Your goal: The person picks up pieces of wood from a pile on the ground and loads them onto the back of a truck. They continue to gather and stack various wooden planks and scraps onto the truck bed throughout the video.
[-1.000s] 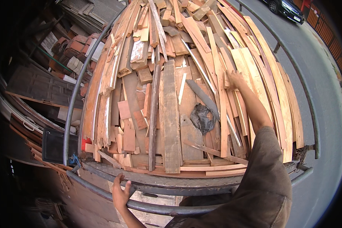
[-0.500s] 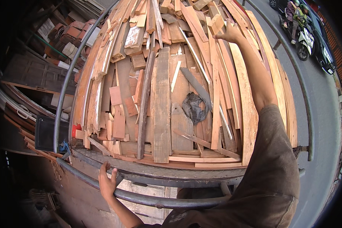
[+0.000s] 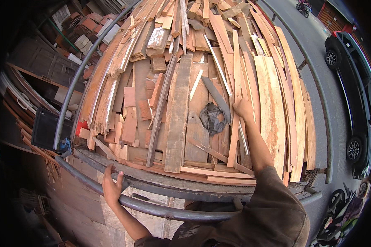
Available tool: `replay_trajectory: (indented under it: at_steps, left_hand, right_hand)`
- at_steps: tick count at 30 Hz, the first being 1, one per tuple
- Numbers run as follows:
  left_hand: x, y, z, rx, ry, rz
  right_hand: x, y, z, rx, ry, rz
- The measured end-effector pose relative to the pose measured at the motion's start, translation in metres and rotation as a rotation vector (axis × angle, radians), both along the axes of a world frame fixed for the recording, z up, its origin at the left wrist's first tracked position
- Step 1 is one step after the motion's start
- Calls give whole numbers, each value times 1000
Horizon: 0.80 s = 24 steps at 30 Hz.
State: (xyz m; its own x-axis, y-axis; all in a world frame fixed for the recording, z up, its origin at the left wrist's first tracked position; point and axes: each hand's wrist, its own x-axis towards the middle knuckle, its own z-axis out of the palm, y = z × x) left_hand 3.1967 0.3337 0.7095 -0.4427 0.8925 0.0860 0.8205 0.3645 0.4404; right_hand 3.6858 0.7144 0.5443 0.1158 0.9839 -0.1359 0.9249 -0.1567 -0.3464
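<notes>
A load of loose timber offcuts fills the truck bed in front of me. My right hand [image 3: 244, 108] is closed in a fist over a narrow light wood strip [image 3: 235, 136], right of the middle. Its fingers are turned away, so what they hold is hidden. Left of it lie a crumpled dark plastic bag [image 3: 213, 118] and a wide grey-brown plank [image 3: 178, 111]. My left hand [image 3: 112, 187] is at the dark metal rail [image 3: 152, 208] along the near edge, its fingers extended and thumb apart.
Side rails [image 3: 76, 78] flank the load. At the left stand stacked roof tiles [image 3: 92, 22], a black box-like object [image 3: 45, 128] and old wooden panels. On the road at the right are a dark car [image 3: 354, 103] and a motorbike [image 3: 338, 218] near the lower corner.
My right hand has let go of a short wood block at the far end and come back toward me. The view has shifted slightly. Motorbike and car have moved along the road.
</notes>
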Motion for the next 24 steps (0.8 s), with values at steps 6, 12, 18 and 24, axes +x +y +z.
replay_trajectory:
  at_steps: [6, 12, 18, 24]
  left_hand:
    - [8, 1, 9, 41, 2, 18]
    - [9, -6, 10, 30, 0, 46]
    - [6, -7, 10, 18, -43, -17]
    - [0, 3, 12, 117, -192, 54]
  right_hand:
    - [-4, -46, -3, 318, 612, -315]
    - [-60, -149, 21, 304, 680, -210]
    - [-106, 104, 146, 205, 846, -161]
    - [-136, 214, 374, 582, 621, -76]
